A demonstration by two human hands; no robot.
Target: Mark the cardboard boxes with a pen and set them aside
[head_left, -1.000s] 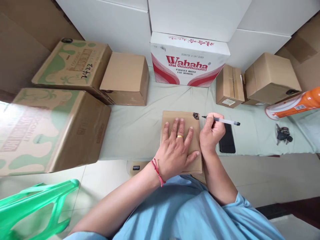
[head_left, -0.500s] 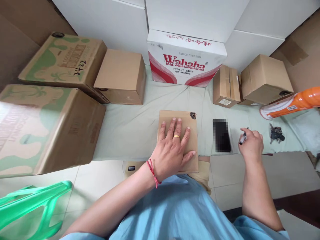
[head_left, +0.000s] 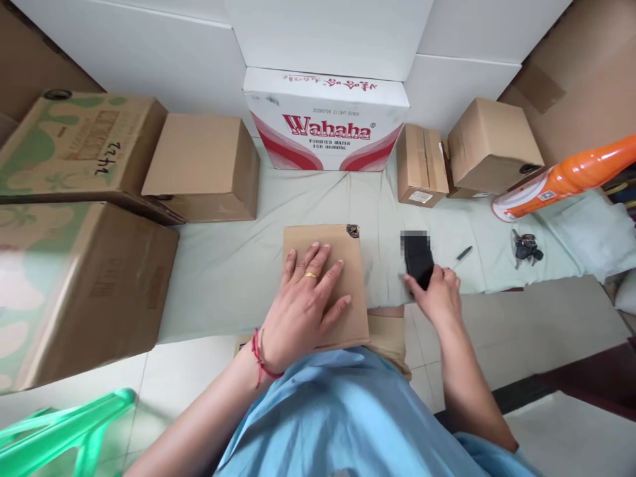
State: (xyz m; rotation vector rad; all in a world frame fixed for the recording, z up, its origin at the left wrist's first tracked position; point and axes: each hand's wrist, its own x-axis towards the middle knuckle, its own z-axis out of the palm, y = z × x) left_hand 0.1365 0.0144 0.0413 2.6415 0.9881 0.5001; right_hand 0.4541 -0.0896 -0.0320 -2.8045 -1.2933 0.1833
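My left hand lies flat with spread fingers on top of a brown cardboard box, which sits at the table's front edge against my body. The box has a dark scuffed mark on its far right corner. Further right, my right hand grips the near end of a black smartphone, thumb on its left side and fingers on its right. Part of the phone is pixelated. Just beyond that hand, a dark pen rests on the cloth. A bunch of keys lies farther right.
A white and red Wahaha carton stands at the back. Brown boxes and large coconut cartons crowd the left, with more small boxes back right. An orange bottle-shaped object lies right. A green stool stands lower left.
My right hand has let go of the pen, now lying on the cloth, and moved left onto the smartphone. My left hand stays on the box. The camera view has shifted.
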